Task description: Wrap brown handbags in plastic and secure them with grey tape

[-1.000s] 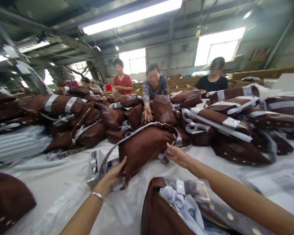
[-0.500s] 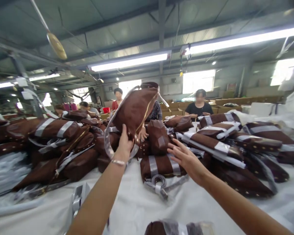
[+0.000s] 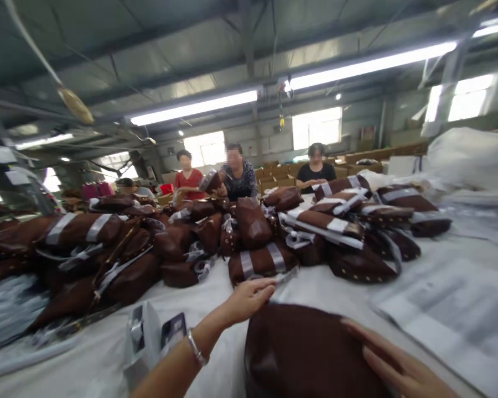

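Note:
A dark brown handbag [image 3: 311, 351] lies close to me at the bottom of the view, its lower part cut off by the frame. My left hand [image 3: 251, 301] is at its upper left edge, fingers stretched out and pointing right; whether they touch the leather I cannot tell. On the bag's right side my right hand [image 3: 388, 356] rests with its fingers extended. Just beyond the left hand is another brown bag [image 3: 259, 262] with two clear wrapping bands across it.
Brown bags with wrapped straps are heaped across the white-covered table [image 3: 216, 301]. A phone [image 3: 174, 331] lies beside a grey-white holder [image 3: 143, 337] at left. White sheets [image 3: 452, 298] spread at right. Several co-workers sit or stand behind the heap, one [image 3: 240, 177] leaning forward.
The brown bag my left hand held up above the heap has come down close in front of me. Both hands have drawn nearer, and my view has turned right.

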The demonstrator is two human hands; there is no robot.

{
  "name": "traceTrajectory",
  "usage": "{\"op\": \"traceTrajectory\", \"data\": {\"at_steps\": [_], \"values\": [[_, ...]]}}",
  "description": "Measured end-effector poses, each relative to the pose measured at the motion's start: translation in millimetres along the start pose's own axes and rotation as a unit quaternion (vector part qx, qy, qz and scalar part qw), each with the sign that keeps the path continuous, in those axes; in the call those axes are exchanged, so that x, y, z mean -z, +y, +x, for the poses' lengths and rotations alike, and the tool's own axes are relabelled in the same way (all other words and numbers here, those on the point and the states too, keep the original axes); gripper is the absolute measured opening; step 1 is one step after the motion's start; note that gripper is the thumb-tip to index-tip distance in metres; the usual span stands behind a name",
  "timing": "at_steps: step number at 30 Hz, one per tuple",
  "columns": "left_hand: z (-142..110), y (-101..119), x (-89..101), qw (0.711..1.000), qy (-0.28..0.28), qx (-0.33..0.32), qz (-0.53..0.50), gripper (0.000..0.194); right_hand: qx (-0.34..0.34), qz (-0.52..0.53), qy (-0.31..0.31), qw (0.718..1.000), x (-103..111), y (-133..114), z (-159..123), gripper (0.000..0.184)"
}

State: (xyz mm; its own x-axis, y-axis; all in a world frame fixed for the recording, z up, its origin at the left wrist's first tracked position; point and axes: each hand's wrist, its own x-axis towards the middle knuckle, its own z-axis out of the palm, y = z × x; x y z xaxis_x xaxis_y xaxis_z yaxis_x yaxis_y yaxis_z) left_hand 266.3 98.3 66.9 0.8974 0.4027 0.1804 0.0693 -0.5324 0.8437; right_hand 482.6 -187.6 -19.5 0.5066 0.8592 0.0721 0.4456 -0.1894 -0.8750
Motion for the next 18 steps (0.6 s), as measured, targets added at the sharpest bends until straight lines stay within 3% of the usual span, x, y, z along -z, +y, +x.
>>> {"op": "traceTrajectory", "data": {"at_steps": [4,7,9,12,14,18], "values": [[-39,-30,-41.3,0.995,0.058,0.077,0.017,0.061,-0.041,0.019,0.198,0.979,-7,-1,-6,0.073],[-47,-48,-55.8,0.983,0.113,0.145,0.001,0.079,-0.162,0.125,0.204,0.957,-20,16,-12,0.088],[-51,-54,-61.3,0.972,0.147,0.18,-0.019,0.088,-0.195,0.183,0.18,0.947,-33,21,-19,0.087],[-62,-53,-67.1,0.96,0.174,0.206,-0.073,0.088,-0.159,0.253,0.175,0.938,-51,12,-27,0.079],[-75,-46,-69.9,0.955,0.185,0.2,-0.115,0.085,-0.122,0.28,0.199,0.931,-57,1,-35,0.083],[-115,-29,-71.6,0.945,0.232,0.131,-0.19,0.083,-0.007,0.278,0.217,0.936,-47,-12,-67,0.098]]}}
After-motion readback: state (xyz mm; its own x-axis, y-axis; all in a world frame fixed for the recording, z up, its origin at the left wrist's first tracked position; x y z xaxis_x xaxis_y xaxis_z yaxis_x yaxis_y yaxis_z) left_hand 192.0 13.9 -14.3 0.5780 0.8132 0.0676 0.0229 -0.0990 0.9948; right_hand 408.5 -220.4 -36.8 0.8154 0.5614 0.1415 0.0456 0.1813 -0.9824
